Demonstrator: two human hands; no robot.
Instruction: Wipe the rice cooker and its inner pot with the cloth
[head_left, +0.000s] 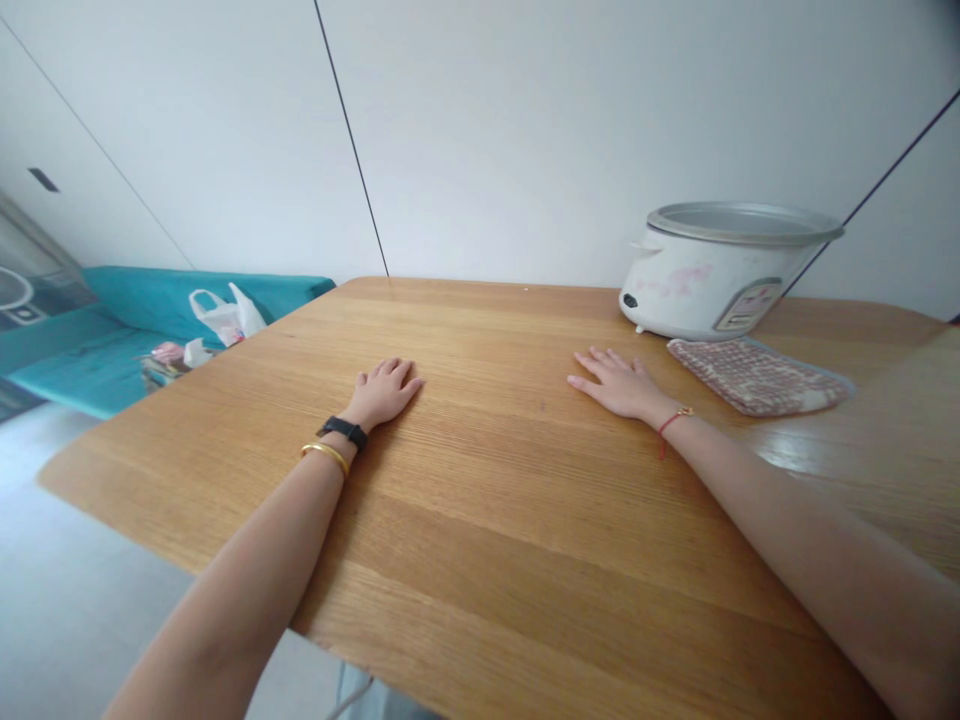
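Palm down on the wooden table [480,480], my left hand [384,390] lies with its fingers apart and holds nothing. A black watch band and a gold bangle circle that wrist. My right hand [616,383] also rests flat on the wood, fingers spread, with a red string bracelet at the wrist. Behind and to the right of it stands a white rice cooker [697,285], without a lid, its grey rim showing at the top. A folded brown-and-white patterned cloth [757,378] lies in front of the cooker, nearest to my right hand but apart from it.
A white wall [487,130] with dark seams rises behind the table. At the left, beyond the table edge, is a teal sofa [135,300] with a white plastic bag [229,315] and several small items on it. A cable shows below the table's front edge.
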